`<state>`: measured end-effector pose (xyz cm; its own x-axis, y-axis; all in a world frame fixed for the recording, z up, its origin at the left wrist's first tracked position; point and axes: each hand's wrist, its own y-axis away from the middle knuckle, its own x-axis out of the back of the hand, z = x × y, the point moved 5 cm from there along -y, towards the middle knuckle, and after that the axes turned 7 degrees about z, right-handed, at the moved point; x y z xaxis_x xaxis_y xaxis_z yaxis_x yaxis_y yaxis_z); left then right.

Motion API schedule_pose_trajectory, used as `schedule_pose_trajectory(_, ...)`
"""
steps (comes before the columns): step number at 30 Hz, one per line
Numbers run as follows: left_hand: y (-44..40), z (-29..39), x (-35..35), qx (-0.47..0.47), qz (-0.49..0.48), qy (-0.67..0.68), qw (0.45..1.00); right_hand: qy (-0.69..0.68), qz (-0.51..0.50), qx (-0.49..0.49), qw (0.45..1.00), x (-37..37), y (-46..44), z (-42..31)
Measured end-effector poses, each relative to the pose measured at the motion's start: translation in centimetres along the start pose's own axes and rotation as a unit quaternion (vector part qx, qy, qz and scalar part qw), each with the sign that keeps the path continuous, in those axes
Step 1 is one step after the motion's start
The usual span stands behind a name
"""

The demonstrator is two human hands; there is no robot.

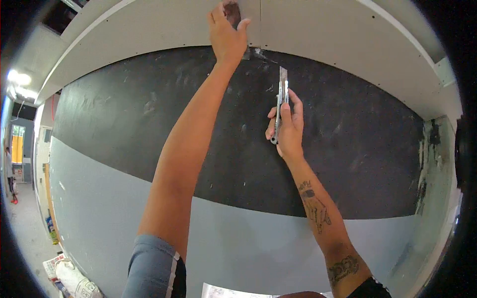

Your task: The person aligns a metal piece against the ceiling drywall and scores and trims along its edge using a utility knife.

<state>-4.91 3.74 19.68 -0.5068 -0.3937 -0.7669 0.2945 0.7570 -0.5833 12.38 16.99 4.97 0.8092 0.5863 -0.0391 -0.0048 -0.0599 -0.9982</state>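
My right hand (289,124) is closed around a silver snap-off utility knife (282,97). The knife stands nearly upright in front of the black wall band, its wide blade pointing up and extended. My left hand (228,39) reaches high against the pale ceiling-side board (174,27), fingers and thumb curved on either side of a dark brown patch (232,14). I cannot tell whether that patch is an opening or a held piece. Just right of my left wrist, a vertical seam (260,25) runs through the board, with whitish scuffs beneath it.
Below the black band (238,164) the wall is grey-blue (238,233). Peeling paint marks the right corner (432,154). At lower left, a white sack (77,278) lies on the floor. Another person (10,171) stands far off at the left, near a yellow curtain (17,146).
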Motion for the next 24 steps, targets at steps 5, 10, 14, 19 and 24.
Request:
schedule_pose_trajectory(5, -0.4, -0.3, 0.7, -0.048, 0.074, 0.006, 0.996, 0.011, -0.008, -0.002, 1.0, -0.1, -0.2, 0.3)
schedule_pose_trajectory(10, -0.7, -0.1, -0.6, -0.016, 0.031, 0.01, 0.999, 0.025, -0.003, 0.001, 1.0, 0.1, -0.3, 0.5)
schedule_pose_trajectory(14, -1.1, 1.0, -2.1, -0.063, 0.081, -0.008, 0.995, 0.021, -0.005, 0.002, 1.0, 0.1, -0.2, 0.4)
schedule_pose_trajectory(19, -1.4, 0.8, -3.0, -0.054, 0.08, -0.019, 0.995, 0.011, 0.0, 0.002, 1.0, 0.1, -0.1, 0.2)
schedule_pose_trajectory(24, -1.5, 1.5, -2.7, -0.02, 0.068, -0.087, 0.994, 0.0, 0.002, 0.008, 1.0, 0.2, 0.0, 0.4)
